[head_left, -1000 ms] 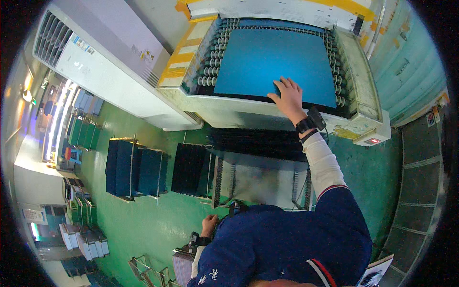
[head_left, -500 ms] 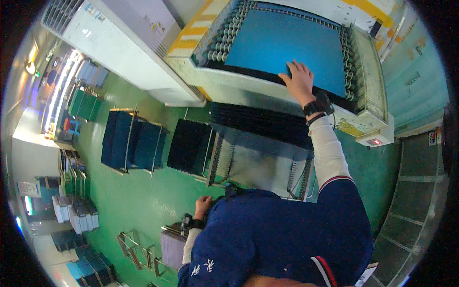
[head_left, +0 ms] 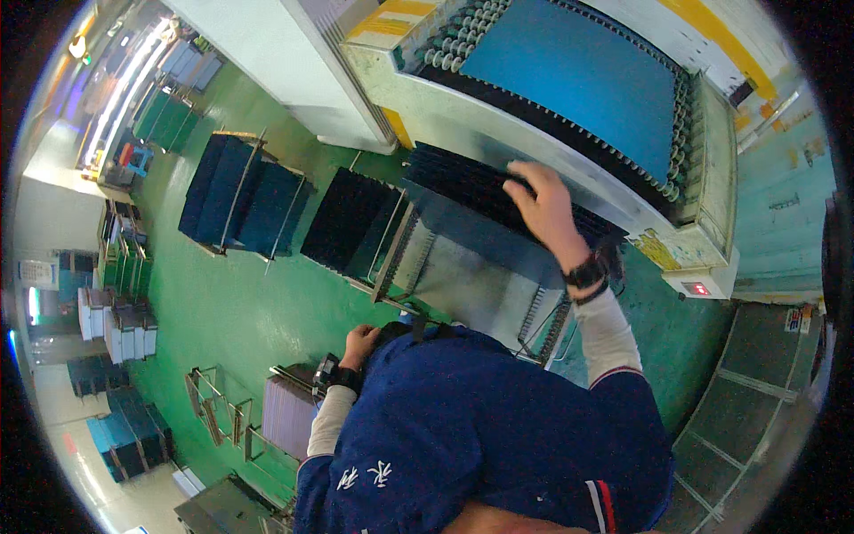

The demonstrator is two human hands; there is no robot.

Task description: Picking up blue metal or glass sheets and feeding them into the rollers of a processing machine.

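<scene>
My right hand (head_left: 544, 209) is over the top edges of several dark panels (head_left: 471, 184) standing close together in a slotted metal rack (head_left: 400, 255). Its fingers are parted and slightly bent, with nothing visible between them; whether they touch a panel I cannot tell. Beyond the rack, a flat blue panel (head_left: 578, 76) lies on the rollers (head_left: 451, 49) of a pale conveyor machine (head_left: 498, 116). Low at my left side, my left hand (head_left: 358, 344) is curled against my dark clothing. Its fingertips are hidden, and so is anything they hold.
More racks of dark panels (head_left: 349, 222) (head_left: 240, 198) stand on the green floor to the left. A bare metal frame (head_left: 218, 409) and a stack of lilac sheets (head_left: 289, 414) are nearer. A white cabinet (head_left: 294, 67) adjoins the machine; grey framed panels (head_left: 747, 392) lie at the right.
My right hand has drawn back from the blue panel on the rollers to above the dark panels in the rack. My left hand stays curled at my side. The view has shifted.
</scene>
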